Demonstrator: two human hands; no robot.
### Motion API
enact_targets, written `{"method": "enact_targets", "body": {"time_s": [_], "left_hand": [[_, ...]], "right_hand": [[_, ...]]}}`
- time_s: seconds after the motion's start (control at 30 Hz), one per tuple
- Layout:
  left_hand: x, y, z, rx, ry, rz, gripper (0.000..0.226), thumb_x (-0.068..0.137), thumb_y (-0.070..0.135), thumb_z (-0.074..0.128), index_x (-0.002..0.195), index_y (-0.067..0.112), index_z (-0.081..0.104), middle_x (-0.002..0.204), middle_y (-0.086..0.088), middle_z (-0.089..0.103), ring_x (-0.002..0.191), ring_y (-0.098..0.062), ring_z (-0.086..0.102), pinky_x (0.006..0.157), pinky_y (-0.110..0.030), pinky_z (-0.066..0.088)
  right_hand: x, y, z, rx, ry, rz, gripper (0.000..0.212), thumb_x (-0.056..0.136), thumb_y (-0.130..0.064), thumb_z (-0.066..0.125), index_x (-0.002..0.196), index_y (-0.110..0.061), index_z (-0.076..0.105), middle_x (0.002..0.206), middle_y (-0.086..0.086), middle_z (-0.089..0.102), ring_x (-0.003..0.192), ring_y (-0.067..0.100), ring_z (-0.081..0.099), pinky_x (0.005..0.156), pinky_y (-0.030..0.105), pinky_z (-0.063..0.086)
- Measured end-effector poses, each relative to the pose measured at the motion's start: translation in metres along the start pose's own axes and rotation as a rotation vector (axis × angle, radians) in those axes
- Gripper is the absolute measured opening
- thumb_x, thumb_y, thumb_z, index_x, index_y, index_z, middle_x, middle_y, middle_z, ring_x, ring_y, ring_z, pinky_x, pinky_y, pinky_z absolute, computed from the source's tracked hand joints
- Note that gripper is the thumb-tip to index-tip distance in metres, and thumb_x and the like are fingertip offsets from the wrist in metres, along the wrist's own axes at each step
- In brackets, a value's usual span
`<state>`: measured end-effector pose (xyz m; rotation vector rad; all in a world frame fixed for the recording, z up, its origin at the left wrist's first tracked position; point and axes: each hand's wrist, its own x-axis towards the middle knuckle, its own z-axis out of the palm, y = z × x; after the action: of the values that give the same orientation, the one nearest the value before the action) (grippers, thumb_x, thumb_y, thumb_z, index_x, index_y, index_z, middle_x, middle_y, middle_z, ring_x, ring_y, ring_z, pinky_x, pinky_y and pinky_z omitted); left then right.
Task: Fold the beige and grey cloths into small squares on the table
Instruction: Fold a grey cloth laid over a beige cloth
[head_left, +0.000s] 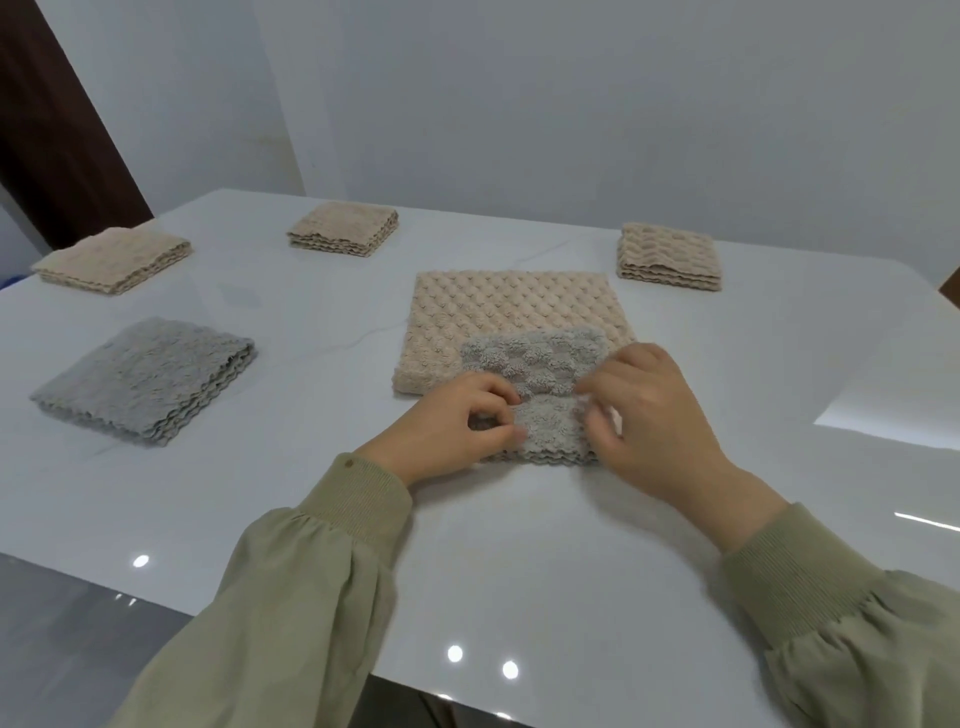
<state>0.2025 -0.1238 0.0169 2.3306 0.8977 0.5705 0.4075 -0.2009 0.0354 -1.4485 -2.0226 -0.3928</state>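
A small grey textured cloth (540, 374) lies in the middle of the white table (519, 545), partly folded, with its far end resting on a larger beige cloth (509, 306) that is spread flat. My left hand (457, 426) pinches the grey cloth's left side near its front edge. My right hand (654, 410) grips its right side, fingers curled over the fabric. A folded grey square (145, 379) sits at the left. Folded beige squares lie at the far left (111, 260), at the back middle (343, 228) and at the back right (670, 257).
The table's front edge (208, 613) runs diagonally below my sleeves, with grey floor beyond it at the lower left. A white wall stands behind the table, and a dark door frame (57, 130) rises at the far left.
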Motion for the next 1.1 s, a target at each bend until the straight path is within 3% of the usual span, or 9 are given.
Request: {"method": "enact_targets", "body": {"time_s": [0.1,0.27,0.33,0.47,0.63,0.73,0.83,1.0,1.1], "left_hand": [[0.001,0.001,-0.001,0.008,0.028,-0.021,0.018,0.088,0.022,0.064,0.075,0.013,0.073,0.113,0.009,0.061,0.089,0.008,0.048,0.078,-0.004,0.031],[-0.004,0.01,-0.005,-0.06,-0.016,-0.076,0.015,0.087,0.016,0.064,0.075,0.016,0.074,0.113,0.013,0.062,0.089,0.008,0.051,0.079,-0.004,0.035],[-0.004,0.013,-0.011,-0.184,0.066,-0.134,0.015,0.087,0.016,0.064,0.076,0.019,0.074,0.105,0.016,0.066,0.087,0.006,0.056,0.081,-0.011,0.042],[0.022,0.016,-0.031,-0.231,0.502,-0.236,0.016,0.093,0.019,0.055,0.09,0.023,0.071,0.094,0.016,0.067,0.08,0.004,0.055,0.075,-0.015,0.041],[0.061,0.003,-0.01,-0.026,0.304,-0.49,0.035,0.099,0.037,0.04,0.09,0.014,0.064,0.084,0.003,0.062,0.085,-0.018,0.058,0.074,-0.03,0.043],[0.067,-0.01,0.0,0.136,0.286,-0.535,0.027,0.095,0.038,0.048,0.092,0.019,0.067,0.09,0.002,0.065,0.089,-0.019,0.059,0.082,-0.034,0.047],[0.066,-0.016,-0.002,0.082,0.317,-0.509,0.017,0.092,0.034,0.056,0.097,0.023,0.068,0.1,0.004,0.068,0.094,-0.018,0.061,0.087,-0.037,0.048],[0.058,-0.014,-0.004,0.077,0.402,-0.505,0.024,0.097,0.026,0.045,0.095,0.016,0.066,0.093,0.003,0.065,0.087,-0.017,0.056,0.076,-0.03,0.042],[0.053,-0.02,-0.013,-0.11,0.374,-0.509,0.027,0.093,0.011,0.044,0.1,0.017,0.069,0.104,0.003,0.067,0.099,-0.017,0.059,0.09,-0.035,0.046]], "right_hand": [[0.021,-0.009,0.003,0.107,0.12,0.187,0.029,0.086,-0.012,0.044,0.103,-0.004,0.067,0.097,0.008,0.069,0.096,0.025,0.059,0.091,0.028,0.038],[0.026,-0.002,0.037,-0.043,-0.444,0.337,0.057,0.097,-0.044,0.035,0.148,-0.019,0.025,0.157,0.004,0.021,0.145,0.02,0.012,0.117,0.047,0.003],[0.021,0.002,0.047,-0.057,-0.531,0.366,0.061,0.096,-0.05,0.029,0.15,-0.024,0.015,0.159,0.0,0.009,0.146,0.018,0.003,0.116,0.05,-0.002],[0.021,0.005,0.048,-0.06,-0.522,0.359,0.062,0.096,-0.052,0.026,0.151,-0.026,0.011,0.16,-0.001,0.005,0.146,0.019,-0.001,0.115,0.05,-0.005],[0.02,0.003,0.048,-0.078,-0.531,0.362,0.064,0.095,-0.054,0.026,0.151,-0.026,0.008,0.16,-0.001,0.002,0.146,0.02,-0.003,0.115,0.051,-0.007],[0.02,0.005,0.048,-0.083,-0.543,0.38,0.066,0.094,-0.056,0.025,0.151,-0.028,0.006,0.16,-0.001,-0.001,0.146,0.021,-0.006,0.114,0.05,-0.009],[0.021,0.007,0.05,-0.096,-0.562,0.396,0.068,0.093,-0.059,0.024,0.151,-0.03,0.005,0.16,-0.001,-0.004,0.146,0.022,-0.008,0.114,0.052,-0.009],[0.019,0.008,0.05,-0.076,-0.54,0.396,0.069,0.092,-0.059,0.026,0.151,-0.03,0.005,0.16,-0.002,-0.005,0.146,0.021,-0.01,0.114,0.051,-0.01],[0.018,0.008,0.048,-0.035,-0.522,0.394,0.069,0.092,-0.059,0.028,0.151,-0.03,0.005,0.16,-0.002,-0.005,0.146,0.02,-0.011,0.114,0.049,-0.012]]}}
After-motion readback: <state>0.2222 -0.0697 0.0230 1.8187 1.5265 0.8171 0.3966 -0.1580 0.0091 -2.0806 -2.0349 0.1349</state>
